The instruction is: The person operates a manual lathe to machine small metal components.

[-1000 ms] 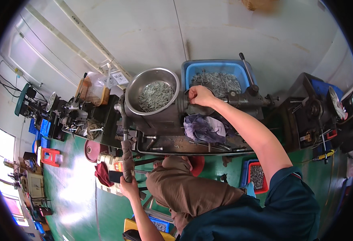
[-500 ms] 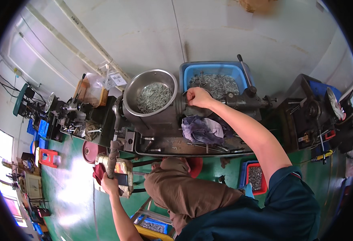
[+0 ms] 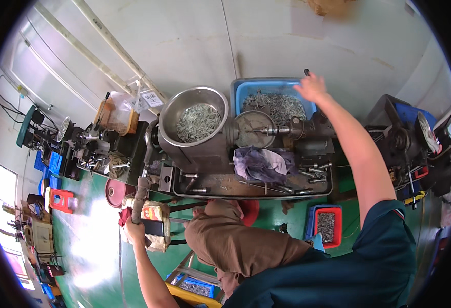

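Observation:
My left hand (image 3: 134, 230) is closed around the lower end of a long lever wrapped in brown cloth (image 3: 141, 197), which joins a grey bench machine (image 3: 197, 160). My right hand (image 3: 312, 88) is raised at the far right, fingers apart, against a black-knobbed lever (image 3: 306, 72) whose shaft it mostly hides. Below that hand lies the machine's horizontal spindle (image 3: 283, 131), pointing left toward a round metal plate (image 3: 251, 123). A steel bowl (image 3: 220, 133) of thin metal pins sits on the machine's left part.
Behind the spindle, a blue bin (image 3: 241, 88) holds more metal pieces. A purple rag (image 3: 258, 163) and loose tools lie on the machine's tray (image 3: 220, 189). A red bin (image 3: 338, 226) of parts stands on the floor. A dark phone (image 3: 154, 227) lies near my left hand.
My right hand has left the spot beside the round plate and moved right and away to the black-knobbed lever, uncovering the spindle tip. My left hand and the wrapped lever have shifted slightly left.

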{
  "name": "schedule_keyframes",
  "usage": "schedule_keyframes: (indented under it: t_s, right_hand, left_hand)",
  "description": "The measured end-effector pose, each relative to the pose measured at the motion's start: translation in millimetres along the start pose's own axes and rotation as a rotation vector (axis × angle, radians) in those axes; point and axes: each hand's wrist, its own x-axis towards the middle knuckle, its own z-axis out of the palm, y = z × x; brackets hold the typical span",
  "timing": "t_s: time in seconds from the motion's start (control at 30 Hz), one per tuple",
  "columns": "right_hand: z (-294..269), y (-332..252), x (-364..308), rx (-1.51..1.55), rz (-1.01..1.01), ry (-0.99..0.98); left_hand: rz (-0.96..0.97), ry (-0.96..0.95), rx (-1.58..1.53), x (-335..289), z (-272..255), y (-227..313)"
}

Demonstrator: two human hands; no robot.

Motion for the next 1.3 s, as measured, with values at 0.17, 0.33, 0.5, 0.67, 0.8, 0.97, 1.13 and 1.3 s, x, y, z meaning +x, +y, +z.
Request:
schedule_keyframes:
  t_s: [0.17, 0.33, 0.5, 0.67, 0.8, 0.97, 1.13, 1.3]
  right_hand:
    - [-36.1, 15.3, -79.7, 0.574, -0.258, 0.426]
    - [-16.7, -14.3, -286.4, 1.114, 0.08, -0.317]
    - [150.0, 28.9, -507.4, 1.009, 0.662, -0.542]
    - [205.3, 20.6, -566.2, 2.002, 1.373, -0.953]
    - [183.0, 10.3, -540.9, 1.947, 1.199, -1.064]
    - [160.6, -4.3, -494.0, 1.837, 0.968, -1.188]
    - [152.1, -26.8, -463.8, 1.913, 0.966, -1.198]
    - [184.2, 3.8, -497.0, 1.818, 1.173, -1.118]
  left_hand:
    - [-0.024, -0.029, 0.078, 9.4, 18.1, -30.5]
    - [0.102, 0.05, 0.154, 1.1, -13.2, -10.0]
    - [0.294, 0.223, -0.306, -86.4, -7.8, 27.9]
    - [-0.255, -0.539, -0.802, -193.8, 34.0, 7.6]
    - [0.001, -0.716, -0.704, -241.7, 78.5, -44.7]
    - [-0.06, -0.692, -0.622, -249.0, 101.7, 4.2]
    - [-0.131, -0.719, -0.528, -257.3, 122.1, -1.4]
    - [-0.185, -0.766, -0.423, -267.5, 136.1, -38.4]
